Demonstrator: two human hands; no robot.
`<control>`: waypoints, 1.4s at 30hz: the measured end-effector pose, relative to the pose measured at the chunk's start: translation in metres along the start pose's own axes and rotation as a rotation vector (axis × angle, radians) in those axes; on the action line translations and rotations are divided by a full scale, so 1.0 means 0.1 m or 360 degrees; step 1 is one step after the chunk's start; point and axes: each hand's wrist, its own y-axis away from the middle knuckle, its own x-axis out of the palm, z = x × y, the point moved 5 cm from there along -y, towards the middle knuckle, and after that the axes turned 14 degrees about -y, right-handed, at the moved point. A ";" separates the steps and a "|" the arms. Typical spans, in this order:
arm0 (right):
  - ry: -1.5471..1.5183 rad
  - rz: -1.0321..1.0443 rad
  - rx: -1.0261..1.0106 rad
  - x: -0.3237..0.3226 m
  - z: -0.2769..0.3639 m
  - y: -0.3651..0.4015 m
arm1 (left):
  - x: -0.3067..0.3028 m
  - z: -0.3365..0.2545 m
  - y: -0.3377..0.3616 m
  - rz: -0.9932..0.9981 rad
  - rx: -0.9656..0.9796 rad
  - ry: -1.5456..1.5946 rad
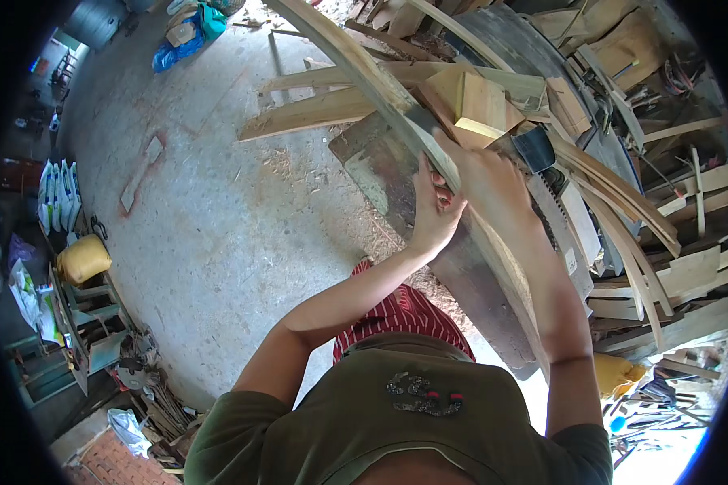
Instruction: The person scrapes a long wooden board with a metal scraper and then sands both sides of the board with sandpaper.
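Observation:
A long, slightly curved wooden board (372,79) runs from the top of the view down past my right side, over a dark workbench (469,279). My left hand (437,206) is closed around its left edge from beneath, with fingertips curled up. Across the top of the board lies my right hand (489,178), bent over it with the fingers mostly hidden. A dark flat patch (422,120) shows on the board just ahead of those fingers; I cannot tell whether it is a tool. Right of this hand are a black handle (534,149) and a toothed blade (552,214).
A wooden block (481,105) sits on stacked boards beyond my hands. Curved strips and offcuts (623,210) pile up at the right. Wood shavings litter the concrete floor (210,234). At the left stand a yellow jerrycan (84,259) and a rack (85,323).

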 end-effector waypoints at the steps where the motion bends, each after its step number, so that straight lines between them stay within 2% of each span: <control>1: -0.0050 -0.0013 -0.0011 -0.02 0.08 -0.19 | 0.01 0.01 -0.01 0.0025 -0.0004 -0.0010; 5: -0.0161 -0.0029 -0.0006 -0.03 0.13 -0.45 | -0.02 -0.03 -0.01 0.0034 0.0041 0.0008; 11: -0.0107 -0.0205 -0.0159 0.00 0.09 -0.25 | -0.01 -0.08 0.01 0.0073 0.0084 0.0161; 15: -0.0224 -0.0132 -0.0157 0.06 0.14 -0.90 | -0.05 -0.22 0.01 0.0081 0.0011 0.0059; 17: -0.0192 -0.0310 -0.0281 0.02 0.23 -1.06 | -0.03 -0.20 0.01 0.0070 0.0009 0.0066; 21: -0.0206 -0.0310 -0.0307 0.00 0.15 -0.69 | -0.04 -0.15 0.00 0.0107 0.0024 0.0056; 23: -0.0143 -0.0164 -0.0214 0.02 0.08 -0.47 | -0.01 -0.10 0.00 0.0087 0.0048 0.0112; 27: -0.0182 -0.0146 -0.0226 -0.01 0.13 -0.71 | -0.03 -0.13 0.00 0.0115 0.0014 0.0106; 29: -0.0206 -0.0356 -0.0446 0.08 0.10 -1.10 | -0.04 -0.21 0.00 0.0141 0.0003 0.0121; 31: -0.0246 -0.0242 -0.0344 0.01 0.09 -1.10 | -0.05 -0.22 -0.01 0.0160 -0.0005 0.0129; 32: -0.0275 -0.0121 -0.0251 0.00 0.07 -1.08 | -0.06 -0.23 0.01 0.0142 -0.0004 0.0112; 38: -0.0067 -0.0001 -0.0064 -0.08 -0.17 0.01 | -0.03 -0.17 -0.01 0.0097 0.0049 0.0109; 42: -0.0099 -0.0137 -0.0146 -0.13 -0.11 -0.12 | -0.05 -0.25 -0.01 0.0114 0.0041 0.0044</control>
